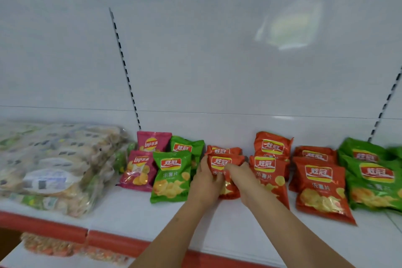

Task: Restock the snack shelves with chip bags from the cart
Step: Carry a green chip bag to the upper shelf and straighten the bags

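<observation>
An orange chip bag (220, 162) stands on the white shelf (134, 209), and both hands hold it. My left hand (205, 183) grips its left side, my right hand (241, 178) its right side and front. Another orange bag (224, 150) stands right behind it. Left of it are two green bags (170, 175) and two pink bags (139, 169). To the right stand more orange bags (319, 187) and green bags (369, 183). No cart is in view.
Large clear-wrapped multipacks of snacks (54, 165) fill the shelf's left end. The shelf has a red front edge (65, 229). More packets (47, 245) lie on the shelf below. Behind is a white back panel with slotted uprights (125, 67).
</observation>
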Motion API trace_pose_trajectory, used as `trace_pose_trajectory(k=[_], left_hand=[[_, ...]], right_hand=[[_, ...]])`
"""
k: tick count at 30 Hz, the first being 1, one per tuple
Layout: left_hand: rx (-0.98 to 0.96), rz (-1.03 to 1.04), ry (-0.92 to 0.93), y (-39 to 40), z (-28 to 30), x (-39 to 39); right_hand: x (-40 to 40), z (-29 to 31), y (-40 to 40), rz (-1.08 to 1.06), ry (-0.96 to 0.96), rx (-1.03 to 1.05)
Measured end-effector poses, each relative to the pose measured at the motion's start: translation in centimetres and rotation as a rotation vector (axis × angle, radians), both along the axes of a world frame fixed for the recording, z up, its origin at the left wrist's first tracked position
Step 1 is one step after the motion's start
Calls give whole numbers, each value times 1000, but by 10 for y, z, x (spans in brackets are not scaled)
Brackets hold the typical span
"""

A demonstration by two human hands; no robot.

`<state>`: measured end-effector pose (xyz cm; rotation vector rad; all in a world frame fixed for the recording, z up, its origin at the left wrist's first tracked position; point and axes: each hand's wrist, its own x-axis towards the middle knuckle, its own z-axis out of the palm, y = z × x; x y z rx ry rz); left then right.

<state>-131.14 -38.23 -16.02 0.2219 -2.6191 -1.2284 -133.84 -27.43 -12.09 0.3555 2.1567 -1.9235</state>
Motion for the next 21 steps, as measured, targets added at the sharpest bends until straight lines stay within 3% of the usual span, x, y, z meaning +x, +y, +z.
trace_pose_trajectory(k=[4, 9, 11, 21], left_hand=[[136, 49, 18, -2, 0, -6], [226, 41, 172, 2, 4, -3], [237, 45, 243, 1, 5, -5], [159, 40, 245, 8, -9, -10]], right_hand=[[-5, -6, -9, -76, -36, -83], [1, -6, -12, -106, 144, -82], [2, -4, -13, -87, 234, -25], [14, -20, -15, -111, 407, 325]])
